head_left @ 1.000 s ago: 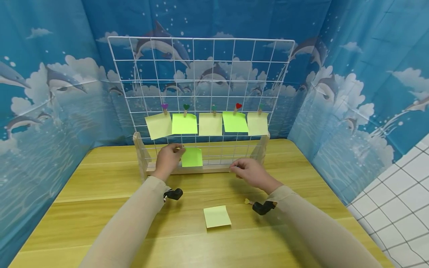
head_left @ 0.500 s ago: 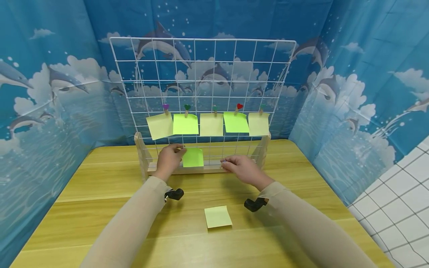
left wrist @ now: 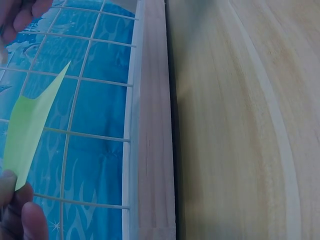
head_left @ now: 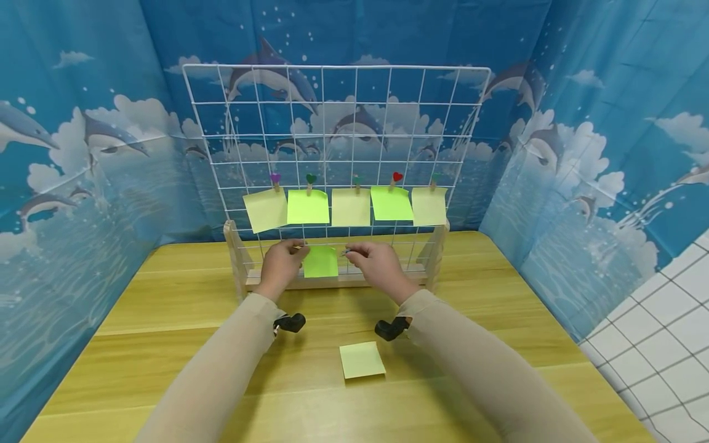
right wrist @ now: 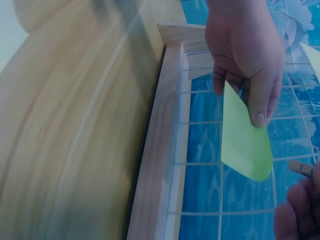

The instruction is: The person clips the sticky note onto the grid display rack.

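My left hand [head_left: 280, 266] pinches the left edge of a bright green sticky note [head_left: 320, 262] between thumb and fingers, holding it against the lower part of the white wire grid [head_left: 354, 135]. In the left wrist view the note [left wrist: 30, 125] bends away from the fingertips. Just right of the note, my right hand [head_left: 378, 266] pinches a small wooden clothespin [right wrist: 300, 168] by one end, its other end pointing at the note. Above both hands hangs a row of pale yellow and green notes [head_left: 308, 207], each under a clip with a heart such as the red one [head_left: 397, 177].
A pale yellow sticky note [head_left: 362, 360] lies on the wooden table [head_left: 183, 307] in front of the grid. Wooden feet [head_left: 237, 255] and a low wooden bar [right wrist: 152, 165] support the grid. A blue dolphin curtain [head_left: 88, 123] surrounds the table at the back and sides.
My right hand has moved left and slightly up along the grid, bringing the clothespin close to the green note. The left hand has kept its pinch on the note in nearly the same place.
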Action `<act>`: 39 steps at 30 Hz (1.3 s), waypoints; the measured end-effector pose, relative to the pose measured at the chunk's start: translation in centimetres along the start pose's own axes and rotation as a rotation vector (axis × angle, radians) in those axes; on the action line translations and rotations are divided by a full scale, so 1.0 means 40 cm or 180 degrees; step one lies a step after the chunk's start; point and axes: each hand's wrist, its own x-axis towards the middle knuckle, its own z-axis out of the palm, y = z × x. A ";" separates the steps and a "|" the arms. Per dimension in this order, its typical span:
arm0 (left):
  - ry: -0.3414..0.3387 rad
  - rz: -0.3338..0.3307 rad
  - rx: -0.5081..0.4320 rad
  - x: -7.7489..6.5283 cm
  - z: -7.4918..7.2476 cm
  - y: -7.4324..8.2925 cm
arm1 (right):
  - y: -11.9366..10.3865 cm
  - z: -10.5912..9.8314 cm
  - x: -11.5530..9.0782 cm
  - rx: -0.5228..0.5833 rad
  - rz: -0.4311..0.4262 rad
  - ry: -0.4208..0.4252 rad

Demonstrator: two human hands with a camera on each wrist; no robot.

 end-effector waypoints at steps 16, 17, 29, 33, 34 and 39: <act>0.0025 -0.0054 -0.0081 -0.003 0.002 0.000 | -0.013 0.091 0.057 -0.0345 -0.0380 0.0581; 0.0029 -0.0051 -0.0075 -0.003 0.002 -0.001 | -0.013 0.091 0.060 -0.0377 -0.0350 0.0566; 0.0024 -0.0067 -0.0066 -0.003 0.002 -0.004 | -0.027 0.074 0.091 -0.0534 -0.0093 0.0369; 0.0023 -0.0052 -0.0061 -0.003 0.002 -0.005 | -0.031 0.071 0.099 -0.0638 -0.0009 0.0291; 0.0025 -0.0046 -0.0065 -0.003 0.002 -0.005 | -0.033 0.071 0.101 -0.0675 -0.0001 0.0274; 0.0037 -0.0011 -0.0059 -0.005 0.002 -0.006 | -0.039 0.070 0.104 -0.0789 0.0019 0.0200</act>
